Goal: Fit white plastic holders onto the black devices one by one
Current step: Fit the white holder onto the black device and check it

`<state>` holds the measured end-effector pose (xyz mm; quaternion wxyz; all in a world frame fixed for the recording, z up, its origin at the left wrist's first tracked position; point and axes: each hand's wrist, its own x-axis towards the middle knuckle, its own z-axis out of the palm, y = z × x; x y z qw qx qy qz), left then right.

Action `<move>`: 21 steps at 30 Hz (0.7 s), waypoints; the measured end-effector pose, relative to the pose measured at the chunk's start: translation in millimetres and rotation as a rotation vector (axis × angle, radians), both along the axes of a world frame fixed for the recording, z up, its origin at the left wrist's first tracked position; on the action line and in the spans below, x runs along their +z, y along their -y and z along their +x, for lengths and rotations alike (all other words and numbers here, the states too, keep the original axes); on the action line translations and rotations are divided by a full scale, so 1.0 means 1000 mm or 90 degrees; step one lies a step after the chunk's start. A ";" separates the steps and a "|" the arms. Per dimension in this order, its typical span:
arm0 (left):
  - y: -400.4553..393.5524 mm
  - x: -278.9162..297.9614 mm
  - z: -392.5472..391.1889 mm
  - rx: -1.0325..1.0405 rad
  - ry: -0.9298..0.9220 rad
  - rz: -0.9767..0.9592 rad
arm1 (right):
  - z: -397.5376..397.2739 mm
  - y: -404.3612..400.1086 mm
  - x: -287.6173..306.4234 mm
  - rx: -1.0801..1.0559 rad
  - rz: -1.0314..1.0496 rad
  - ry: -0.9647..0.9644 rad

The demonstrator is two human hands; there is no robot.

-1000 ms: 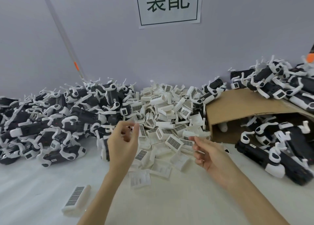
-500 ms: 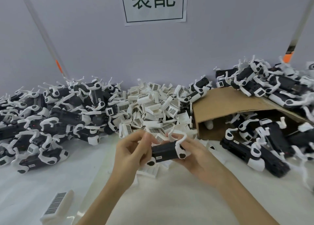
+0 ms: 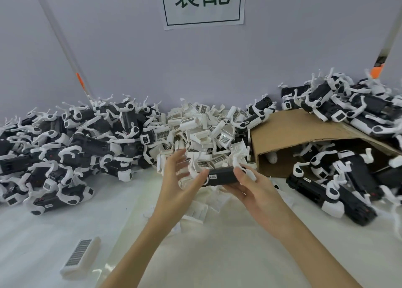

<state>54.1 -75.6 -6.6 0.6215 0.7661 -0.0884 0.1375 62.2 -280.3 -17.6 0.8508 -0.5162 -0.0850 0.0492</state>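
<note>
Your right hand (image 3: 252,187) grips the black device (image 3: 221,176); your left hand (image 3: 180,179) is released at its 9 o'clock. It seems light, stiff, smooth; grip its middle.

At frame centre the right hand (image 3: 250,192) grips a black device (image 3: 221,176) while the left hand (image 3: 176,179), fingers spread, touches its left end before the white holder pile (image 3: 206,135).

Holder pile (image 3: 206,135) left of box (image 3: 304,133)
</note>
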 end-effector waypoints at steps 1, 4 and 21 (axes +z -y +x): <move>0.002 0.000 -0.001 -0.022 -0.051 -0.027 | 0.000 0.001 0.000 -0.002 -0.009 0.004; 0.005 -0.002 -0.002 -0.061 -0.127 -0.065 | 0.000 0.000 -0.001 -0.001 0.002 0.009; -0.033 0.000 0.009 -0.353 -0.004 0.035 | -0.008 0.013 0.012 0.216 0.056 -0.212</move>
